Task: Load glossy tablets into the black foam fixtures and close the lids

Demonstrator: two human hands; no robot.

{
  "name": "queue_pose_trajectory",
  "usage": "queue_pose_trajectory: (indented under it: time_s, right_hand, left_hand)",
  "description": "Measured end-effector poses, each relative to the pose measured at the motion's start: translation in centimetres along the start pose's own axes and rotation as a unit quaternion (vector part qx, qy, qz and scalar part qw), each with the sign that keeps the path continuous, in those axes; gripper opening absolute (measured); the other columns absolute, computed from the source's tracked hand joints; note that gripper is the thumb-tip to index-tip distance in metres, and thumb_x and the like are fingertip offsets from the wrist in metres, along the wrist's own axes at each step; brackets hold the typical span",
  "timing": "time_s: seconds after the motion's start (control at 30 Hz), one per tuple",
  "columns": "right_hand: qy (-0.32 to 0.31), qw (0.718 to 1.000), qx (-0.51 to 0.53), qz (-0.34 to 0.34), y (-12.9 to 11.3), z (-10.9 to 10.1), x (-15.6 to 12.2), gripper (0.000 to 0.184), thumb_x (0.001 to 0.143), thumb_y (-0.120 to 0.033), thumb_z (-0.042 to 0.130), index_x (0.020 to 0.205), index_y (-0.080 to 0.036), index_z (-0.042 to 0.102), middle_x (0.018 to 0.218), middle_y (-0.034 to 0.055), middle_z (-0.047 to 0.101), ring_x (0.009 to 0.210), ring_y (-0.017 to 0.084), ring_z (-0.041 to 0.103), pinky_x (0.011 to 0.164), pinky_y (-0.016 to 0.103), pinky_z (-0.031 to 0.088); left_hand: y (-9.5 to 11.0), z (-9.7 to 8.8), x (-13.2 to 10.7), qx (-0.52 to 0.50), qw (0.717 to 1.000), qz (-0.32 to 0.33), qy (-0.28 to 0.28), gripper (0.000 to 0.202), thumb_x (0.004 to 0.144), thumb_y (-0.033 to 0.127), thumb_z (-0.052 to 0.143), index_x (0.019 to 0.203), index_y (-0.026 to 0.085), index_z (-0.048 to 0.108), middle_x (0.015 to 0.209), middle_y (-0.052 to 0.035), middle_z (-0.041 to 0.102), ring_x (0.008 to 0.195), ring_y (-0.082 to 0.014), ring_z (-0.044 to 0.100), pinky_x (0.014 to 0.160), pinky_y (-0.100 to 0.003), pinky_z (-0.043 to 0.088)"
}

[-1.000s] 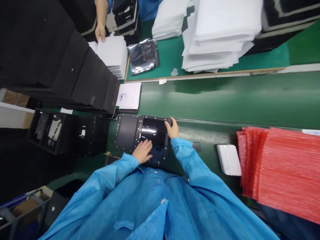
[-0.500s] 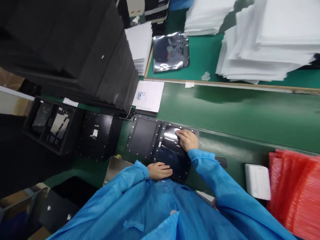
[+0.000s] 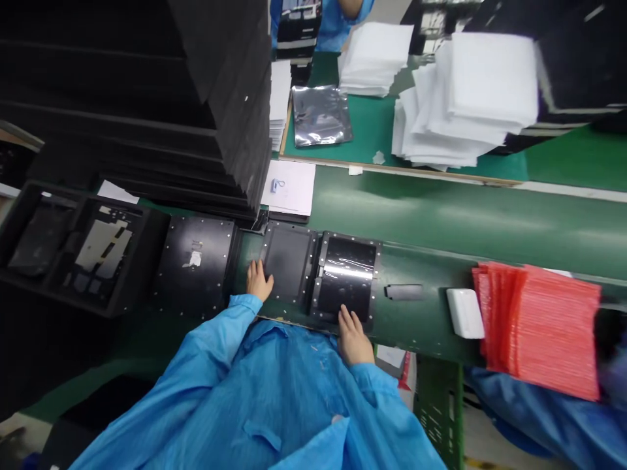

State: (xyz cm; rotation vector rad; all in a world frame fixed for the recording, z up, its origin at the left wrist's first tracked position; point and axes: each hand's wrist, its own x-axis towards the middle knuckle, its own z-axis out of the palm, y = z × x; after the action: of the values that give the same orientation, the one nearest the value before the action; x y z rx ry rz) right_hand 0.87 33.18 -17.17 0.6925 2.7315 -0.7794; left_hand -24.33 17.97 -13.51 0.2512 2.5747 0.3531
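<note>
Before me on the green bench a hinged-looking black fixture lies spread as two studded plates. Its left plate (image 3: 290,264) has a matte recessed middle. On the right plate (image 3: 377,256) rests a glossy black panel (image 3: 346,274) with a bright reflection across it. My left hand (image 3: 259,282) is at the left plate's left edge, fingers spread and holding nothing. The fingertips of my right hand (image 3: 353,334) lie on the lower edge of the glossy panel, the fingers stretched out.
Left of the fixture are a studded black block (image 3: 196,281) and a black foam tray (image 3: 142,267), with tall black stacks (image 3: 230,130) behind. Rightward lie a small dark strip (image 3: 404,292), a white pack (image 3: 465,313) and red bubble bags (image 3: 553,326). Another person's blue sleeve (image 3: 330,29) shows opposite.
My right hand has moved from the panel's top right down to its lower edge. My left hand has shifted left to the left plate's outer edge. The view has shifted as well.
</note>
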Motion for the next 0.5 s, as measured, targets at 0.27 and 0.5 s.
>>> queue_pose_trajectory:
  time_s: [0.27,0.5]
  right_hand:
    - [-0.064,0.995,0.061,0.035,-0.6,-2.2,-0.2,0.046,0.074,-0.023,0.057,0.120,-0.027,0.063,0.139,0.0063,0.051,0.118,0.035,0.053,0.081,0.049,0.055]
    - [-0.026,0.978,0.197,0.068,-1.7,-7.7,7.6,0.048,0.086,-0.059,0.040,0.077,-0.022,0.069,0.073,0.0093,0.071,0.076,0.025,0.067,0.069,0.034,0.050]
  left_hand:
    - [2.6,-1.1,-2.4,-0.259,0.965,-0.024,0.021,0.056,0.088,0.049,0.043,0.134,0.016,0.048,0.120,-0.0122,0.060,0.115,-0.0254,0.055,0.100,-0.039,0.043]
    - [6.7,2.0,-9.8,-0.188,0.949,0.222,-0.123,0.050,0.090,0.051,0.040,0.120,0.018,0.062,0.121,-0.0099,0.060,0.115,-0.0219,0.055,0.104,-0.037,0.043]
